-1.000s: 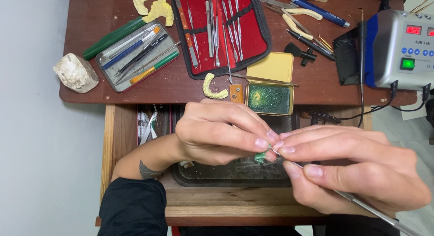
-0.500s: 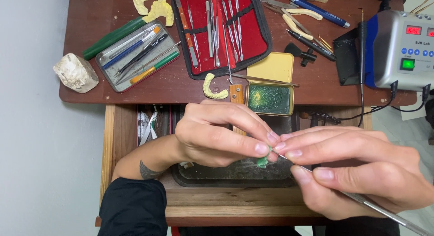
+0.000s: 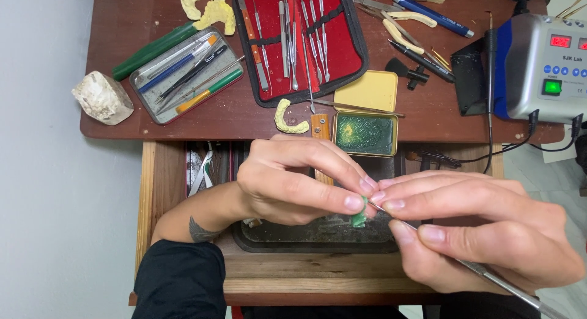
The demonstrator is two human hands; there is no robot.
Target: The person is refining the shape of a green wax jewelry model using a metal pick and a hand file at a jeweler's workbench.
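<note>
Left hand (image 3: 293,184): curled, thumb and forefinger pinched on a small green wax piece (image 3: 359,219), raised over the drawer so the tool can reach it.
Right hand (image 3: 483,233): closed in a pen grip on a slim steel carving instrument (image 3: 489,275); its tip meets the green wax piece, the shaft trailing down to the lower right.
Green wax piece: between both sets of fingertips, above a dark shallow tray (image 3: 318,238) in the open wooden drawer (image 3: 160,184), probably placed to catch shavings.
Desk (image 3: 244,114): dark reddish wood, smooth.
Open square tin (image 3: 365,133): glossy green wax inside, yellow lid (image 3: 367,90) beside it, near at hand.
Red-lined tool case (image 3: 299,41): opened flat, steel instruments held in loops.
Grey metal tray (image 3: 186,71): pens and handled tools.
White plaster lump (image 3: 102,98): rough, at the desk's left edge.
Grey control unit (image 3: 544,65): lit green button, cables leading off it.
</note>
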